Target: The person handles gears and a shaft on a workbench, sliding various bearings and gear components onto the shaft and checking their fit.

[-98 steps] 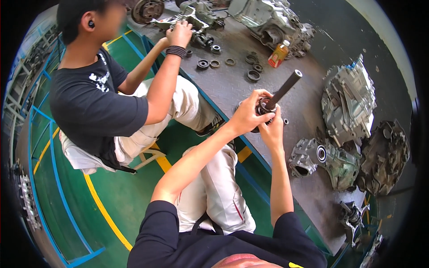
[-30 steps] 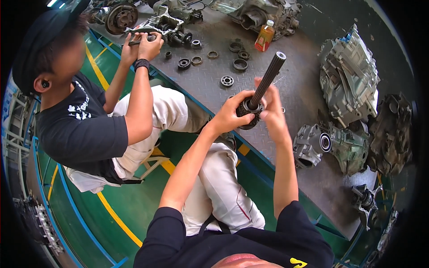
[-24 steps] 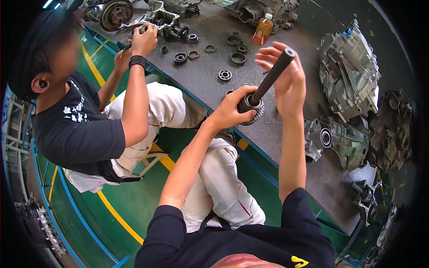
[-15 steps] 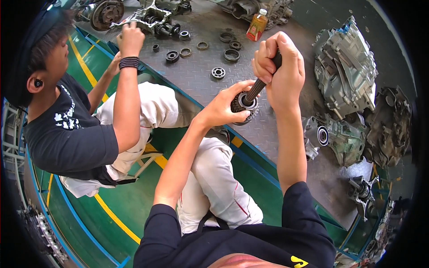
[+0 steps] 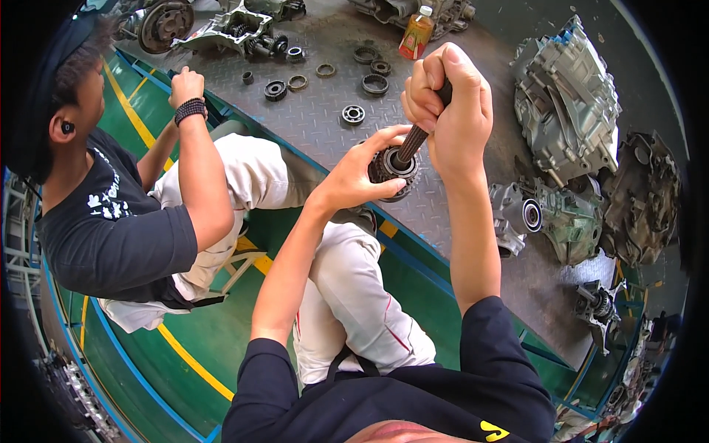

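My right hand [image 5: 452, 107] is wrapped in a fist round the upper end of a dark splined shaft [image 5: 412, 145], which slants down to the left. The shaft's lower end goes into the ring-shaped middle of a dark gear assembly [image 5: 385, 167] with toothed edges. My left hand [image 5: 358, 177] grips this gear assembly, fingers along its far side and thumb across its near side. Both the hands and the gear are over the near edge of the metal table [image 5: 325, 136]. A ball bearing [image 5: 353, 114] lies flat just beyond my left hand.
Several rings and small gears [image 5: 375, 85] lie farther back, with a juice bottle [image 5: 416, 33] behind them. On the right stand a large silver gearbox housing [image 5: 567, 103] and a dark casing [image 5: 642, 196]. A co-worker [image 5: 118, 214] sits at my left beside an opened housing [image 5: 233, 31].
The whole view has shifted slightly, while my hands keep the same hold on shaft and gear. The co-worker's raised hand has drawn back from the opened housing toward their body.
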A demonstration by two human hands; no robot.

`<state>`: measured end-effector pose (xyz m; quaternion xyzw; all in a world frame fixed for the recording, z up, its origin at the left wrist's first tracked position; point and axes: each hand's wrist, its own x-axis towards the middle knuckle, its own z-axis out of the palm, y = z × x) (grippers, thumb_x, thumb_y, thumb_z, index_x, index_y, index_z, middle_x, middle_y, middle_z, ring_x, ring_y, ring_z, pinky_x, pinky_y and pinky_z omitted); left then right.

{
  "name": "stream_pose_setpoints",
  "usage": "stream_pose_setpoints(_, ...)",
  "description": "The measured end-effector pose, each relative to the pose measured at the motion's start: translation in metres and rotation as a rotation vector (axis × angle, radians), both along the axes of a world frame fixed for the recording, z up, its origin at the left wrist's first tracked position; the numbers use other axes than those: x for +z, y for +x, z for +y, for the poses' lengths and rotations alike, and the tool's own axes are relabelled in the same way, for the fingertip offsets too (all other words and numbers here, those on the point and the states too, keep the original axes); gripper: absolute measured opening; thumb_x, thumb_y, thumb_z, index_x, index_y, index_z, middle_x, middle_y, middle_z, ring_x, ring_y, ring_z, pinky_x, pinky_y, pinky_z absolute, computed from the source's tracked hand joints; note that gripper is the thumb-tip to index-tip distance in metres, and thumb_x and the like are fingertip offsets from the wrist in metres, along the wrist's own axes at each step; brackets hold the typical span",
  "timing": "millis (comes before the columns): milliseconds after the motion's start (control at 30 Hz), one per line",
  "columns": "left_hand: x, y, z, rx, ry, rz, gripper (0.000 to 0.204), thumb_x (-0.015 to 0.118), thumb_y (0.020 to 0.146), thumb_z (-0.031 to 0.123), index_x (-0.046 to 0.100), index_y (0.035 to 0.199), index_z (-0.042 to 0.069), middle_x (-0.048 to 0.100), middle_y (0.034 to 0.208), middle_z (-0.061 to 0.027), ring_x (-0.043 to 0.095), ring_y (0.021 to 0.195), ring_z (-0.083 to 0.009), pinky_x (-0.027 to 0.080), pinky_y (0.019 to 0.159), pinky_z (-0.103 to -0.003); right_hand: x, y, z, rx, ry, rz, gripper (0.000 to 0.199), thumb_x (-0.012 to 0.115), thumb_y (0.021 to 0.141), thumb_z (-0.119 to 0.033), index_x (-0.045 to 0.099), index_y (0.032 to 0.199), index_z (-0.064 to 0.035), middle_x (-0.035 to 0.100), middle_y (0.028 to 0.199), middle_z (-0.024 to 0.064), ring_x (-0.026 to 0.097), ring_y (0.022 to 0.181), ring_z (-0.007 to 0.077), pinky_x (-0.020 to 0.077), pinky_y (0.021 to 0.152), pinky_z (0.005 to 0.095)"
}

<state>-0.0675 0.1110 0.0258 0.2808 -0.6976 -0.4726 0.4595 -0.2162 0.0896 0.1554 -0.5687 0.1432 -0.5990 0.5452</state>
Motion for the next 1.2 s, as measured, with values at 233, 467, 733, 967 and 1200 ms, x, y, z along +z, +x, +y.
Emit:
stream_pose_setpoints(233,0.008,0.0,0.0,0.02,0.052,0.011,0.09,0.086,0.08,0.016,0.041,0.157,0.007,0.066,0.129,-0.0146,0.063,0.116,-0.0201,0.049,0.104,-0.036,-0.001,0.0,-0.001,-0.002,-0.003,-0.001,0.039,0.045,0.111,-0.028,0.043,0.079,-0.0064,0.042,0.063,0.0006,0.035,0.054,0.0069,0.0298,0.049,0.0248)
stream_pose_setpoints(467,0.024,-0.004,0.004,0.026,0.076,0.065,0.093,0.092,0.079,0.009,0.041,0.156,0.003,0.071,0.126,-0.0136,0.067,0.114,-0.0197,0.049,0.107,-0.036,0.001,-0.002,-0.001,-0.105,-0.034,0.11,0.036,0.042,0.11,-0.029,0.039,0.081,-0.0074,0.039,0.066,0.0026,0.035,0.056,0.0114,0.0324,0.053,0.0276)
stream_pose_setpoints(733,0.057,-0.022,0.002,0.133,-0.124,0.112,0.089,0.091,0.079,0.005,0.043,0.154,0.004,0.069,0.133,-0.0136,0.069,0.117,-0.0208,0.051,0.107,-0.039,0.018,-0.029,-0.011,-0.163,-0.286,0.479,0.043,0.044,0.114,-0.034,0.07,0.105,-0.0001,0.07,0.089,0.0039,0.063,0.091,0.0132,0.0511,0.087,0.0302)
stream_pose_setpoints(967,0.094,-0.043,-0.002,0.276,-0.158,0.252,0.057,0.087,0.087,0.014,0.061,0.136,0.002,0.069,0.123,-0.0072,0.067,0.101,-0.0099,0.057,0.082,-0.027,0.03,-0.044,-0.001,-0.303,-0.396,0.682,0.043,0.047,0.114,-0.036,0.069,0.126,-0.0004,0.07,0.126,0.012,0.063,0.119,0.0192,0.0489,0.104,0.0354)
stream_pose_setpoints(1200,0.113,-0.051,-0.007,0.284,-0.219,0.394,0.043,0.088,0.088,0.018,0.069,0.123,0.002,0.071,0.101,-0.002,0.064,0.085,-0.0043,0.054,0.071,-0.022,-0.056,-0.04,0.033,-0.296,-0.104,0.408,0.097,0.072,0.094,-0.037,0.018,0.167,-0.002,0.039,0.162,0.0262,0.036,0.153,0.0377,0.0304,0.125,0.0492)
